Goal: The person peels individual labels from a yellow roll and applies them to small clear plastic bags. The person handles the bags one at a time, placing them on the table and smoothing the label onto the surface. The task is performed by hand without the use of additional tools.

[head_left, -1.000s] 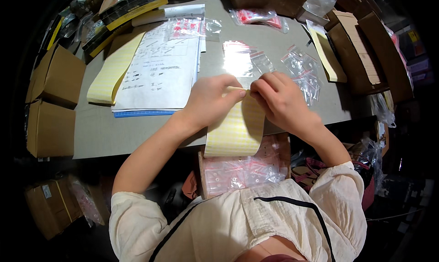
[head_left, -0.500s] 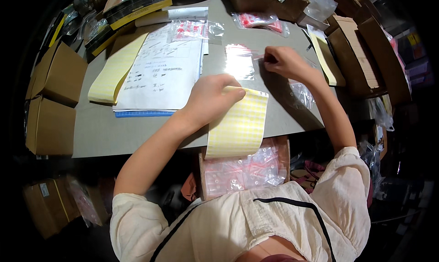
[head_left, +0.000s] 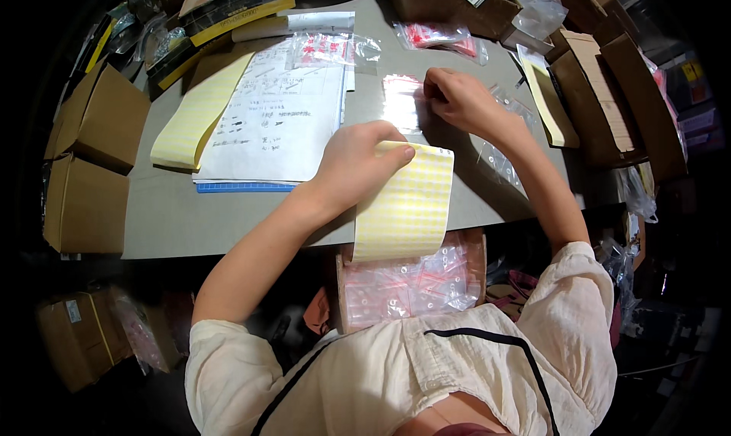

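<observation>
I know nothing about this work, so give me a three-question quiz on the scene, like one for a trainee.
1. True or false: the left hand holds the yellow-checked sheet.
2. What fills the open container near the front edge of the table?
3. Fill in: the strip showing under the white papers is coloured ____.

Key: 1. True. 2. Clear plastic bags. 3. Blue.

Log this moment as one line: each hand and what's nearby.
left hand: pinching yellow-and-white sheet | right hand: beside shiny stack, contact unclear | below table edge: clear bags
</observation>
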`<action>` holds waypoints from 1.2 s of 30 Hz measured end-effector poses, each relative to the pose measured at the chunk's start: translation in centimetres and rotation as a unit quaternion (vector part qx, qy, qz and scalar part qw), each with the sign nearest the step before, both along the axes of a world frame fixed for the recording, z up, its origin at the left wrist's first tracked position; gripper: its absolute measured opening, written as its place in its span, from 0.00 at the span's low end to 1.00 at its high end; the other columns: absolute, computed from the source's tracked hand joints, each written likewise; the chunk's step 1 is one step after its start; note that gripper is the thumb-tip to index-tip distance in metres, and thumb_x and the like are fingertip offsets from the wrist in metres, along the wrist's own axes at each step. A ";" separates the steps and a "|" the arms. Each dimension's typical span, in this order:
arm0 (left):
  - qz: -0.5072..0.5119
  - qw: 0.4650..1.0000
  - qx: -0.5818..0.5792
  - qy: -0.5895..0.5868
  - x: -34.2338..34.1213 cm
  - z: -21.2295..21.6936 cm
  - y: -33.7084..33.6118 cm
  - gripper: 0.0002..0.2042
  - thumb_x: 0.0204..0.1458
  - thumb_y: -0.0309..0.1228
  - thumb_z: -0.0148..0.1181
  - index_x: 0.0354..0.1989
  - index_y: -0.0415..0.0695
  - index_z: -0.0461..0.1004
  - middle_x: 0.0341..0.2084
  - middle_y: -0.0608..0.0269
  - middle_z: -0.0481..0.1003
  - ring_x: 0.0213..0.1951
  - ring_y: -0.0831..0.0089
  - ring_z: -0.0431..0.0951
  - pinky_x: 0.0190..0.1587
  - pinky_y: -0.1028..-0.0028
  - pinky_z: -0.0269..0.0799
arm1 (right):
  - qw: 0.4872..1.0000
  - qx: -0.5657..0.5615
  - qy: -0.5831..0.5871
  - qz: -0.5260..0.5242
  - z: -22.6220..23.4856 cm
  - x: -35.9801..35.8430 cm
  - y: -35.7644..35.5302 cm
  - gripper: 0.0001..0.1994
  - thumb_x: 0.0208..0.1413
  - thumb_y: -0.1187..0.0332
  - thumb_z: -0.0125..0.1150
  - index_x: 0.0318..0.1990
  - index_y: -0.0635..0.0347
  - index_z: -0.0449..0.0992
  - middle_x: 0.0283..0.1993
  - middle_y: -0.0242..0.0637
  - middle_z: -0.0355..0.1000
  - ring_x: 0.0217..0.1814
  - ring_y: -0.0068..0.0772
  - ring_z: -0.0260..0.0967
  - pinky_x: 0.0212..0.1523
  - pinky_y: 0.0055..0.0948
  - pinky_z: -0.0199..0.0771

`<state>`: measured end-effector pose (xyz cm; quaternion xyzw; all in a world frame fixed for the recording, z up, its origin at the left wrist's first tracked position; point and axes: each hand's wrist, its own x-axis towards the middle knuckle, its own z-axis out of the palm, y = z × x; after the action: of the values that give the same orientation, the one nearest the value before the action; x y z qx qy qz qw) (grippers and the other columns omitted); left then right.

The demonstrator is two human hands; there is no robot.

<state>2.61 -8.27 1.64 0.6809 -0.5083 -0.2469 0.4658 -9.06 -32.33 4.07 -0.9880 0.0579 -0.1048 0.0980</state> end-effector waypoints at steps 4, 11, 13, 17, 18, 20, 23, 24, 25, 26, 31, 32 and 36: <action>0.012 1.000 -0.004 0.004 0.0 0.1 0.3 0.14 0.56 0.38 0.69 0.39 0.38 0.83 0.31 0.56 0.84 0.35 0.70 0.82 0.42 0.71 0.76 | 0.982 0.016 0.090 -0.166 1.3 -1.4 -0.6 0.17 0.58 0.63 0.71 0.44 0.66 0.71 0.41 0.51 0.78 0.44 0.56 0.76 0.44 0.47 0.74; -0.001 1.000 -0.008 -0.002 -0.2 0.6 0.3 0.12 0.57 0.37 0.69 0.39 0.38 0.82 0.31 0.59 0.84 0.34 0.74 0.81 0.41 0.73 0.75 | 0.975 0.168 0.014 -0.146 4.6 -6.4 1.2 0.19 0.62 0.56 0.71 0.43 0.64 0.76 0.34 0.36 0.76 0.35 0.30 0.74 0.37 0.32 0.74; -0.004 1.000 -0.023 -0.004 -0.3 0.3 0.3 0.12 0.57 0.35 0.69 0.39 0.38 0.82 0.30 0.59 0.84 0.34 0.75 0.81 0.40 0.73 0.75 | 0.958 0.268 0.058 -0.083 4.9 -7.2 3.7 0.13 0.65 0.63 0.68 0.44 0.64 0.77 0.35 0.32 0.76 0.37 0.24 0.72 0.41 0.28 0.74; -0.017 0.999 -0.040 -0.003 -0.4 0.3 0.5 0.10 0.58 0.33 0.69 0.39 0.38 0.82 0.30 0.60 0.83 0.34 0.77 0.80 0.40 0.74 0.75 | 0.979 0.198 0.050 0.024 3.5 -7.6 6.2 0.07 0.61 0.76 0.66 0.45 0.64 0.75 0.41 0.40 0.76 0.40 0.36 0.76 0.45 0.34 0.77; -0.020 0.999 -0.041 -0.001 -0.4 0.3 0.4 0.10 0.58 0.33 0.69 0.40 0.38 0.82 0.30 0.61 0.83 0.34 0.77 0.80 0.40 0.74 0.75 | 0.982 0.184 0.033 0.022 3.3 -7.7 6.5 0.08 0.59 0.77 0.65 0.44 0.63 0.75 0.41 0.42 0.75 0.42 0.41 0.75 0.44 0.37 0.76; -0.022 0.999 -0.045 0.002 -0.3 0.0 0.3 0.10 0.57 0.33 0.69 0.40 0.38 0.82 0.30 0.61 0.84 0.34 0.78 0.80 0.40 0.74 0.75 | 0.988 0.153 0.002 0.021 2.9 -7.5 7.2 0.10 0.53 0.79 0.62 0.43 0.61 0.74 0.40 0.45 0.73 0.45 0.52 0.73 0.44 0.43 0.75; -0.015 1.000 -0.023 -0.009 0.0 -0.1 0.3 0.10 0.57 0.33 0.69 0.39 0.38 0.83 0.30 0.62 0.84 0.34 0.79 0.80 0.39 0.75 0.75 | 0.998 -0.015 -0.055 0.038 2.2 -7.3 8.2 0.09 0.50 0.76 0.62 0.39 0.61 0.72 0.38 0.43 0.72 0.44 0.49 0.73 0.45 0.43 0.75; -0.008 1.000 -0.015 -0.010 0.1 0.0 0.3 0.10 0.57 0.33 0.69 0.39 0.38 0.83 0.30 0.61 0.84 0.34 0.79 0.80 0.39 0.75 0.75 | 0.994 -0.074 -0.072 0.041 1.9 -7.2 8.4 0.09 0.50 0.75 0.63 0.38 0.61 0.72 0.39 0.43 0.72 0.44 0.48 0.73 0.45 0.42 0.75; -0.001 1.000 -0.007 -0.010 0.1 0.1 0.3 0.10 0.57 0.33 0.69 0.39 0.39 0.83 0.30 0.61 0.84 0.34 0.79 0.80 0.39 0.74 0.75 | 0.990 -0.112 -0.078 0.043 1.6 -7.3 8.7 0.09 0.48 0.74 0.62 0.38 0.61 0.72 0.39 0.40 0.71 0.43 0.45 0.72 0.45 0.40 0.75; 0.007 1.000 0.001 -0.009 0.1 0.2 0.3 0.09 0.57 0.33 0.69 0.39 0.39 0.84 0.29 0.61 0.84 0.33 0.79 0.80 0.39 0.74 0.75 | 0.986 -0.134 -0.081 0.050 1.6 -7.4 9.0 0.09 0.48 0.74 0.62 0.38 0.60 0.72 0.38 0.40 0.71 0.43 0.45 0.72 0.45 0.39 0.75; 0.036 0.999 0.019 -0.022 0.6 0.5 0.0 0.11 0.55 0.36 0.68 0.38 0.39 0.85 0.29 0.56 0.84 0.33 0.73 0.82 0.39 0.72 0.76 | 0.971 -0.196 -0.098 0.100 2.0 -7.7 9.6 0.11 0.46 0.74 0.61 0.40 0.60 0.74 0.38 0.39 0.69 0.42 0.42 0.72 0.43 0.37 0.74; 0.041 0.999 0.021 -0.028 0.8 0.6 0.0 0.12 0.55 0.37 0.68 0.38 0.39 0.85 0.29 0.55 0.85 0.33 0.71 0.83 0.39 0.71 0.76 | 0.974 -0.169 -0.102 0.110 2.3 -7.5 9.5 0.11 0.47 0.75 0.62 0.40 0.60 0.74 0.38 0.39 0.70 0.42 0.43 0.72 0.42 0.38 0.75; 0.064 0.995 0.013 -0.069 1.1 0.4 -0.1 0.14 0.55 0.40 0.68 0.38 0.41 0.85 0.30 0.52 0.84 0.34 0.63 0.85 0.39 0.68 0.77 | 0.983 -0.047 -0.138 0.109 2.8 -6.2 8.0 0.13 0.49 0.78 0.64 0.44 0.60 0.73 0.41 0.42 0.70 0.41 0.48 0.73 0.39 0.42 0.75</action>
<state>3.74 -8.35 1.99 0.7336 -0.4914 -0.1749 0.4356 -15.25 -24.36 6.85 -0.9678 -0.0692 -0.2318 0.0693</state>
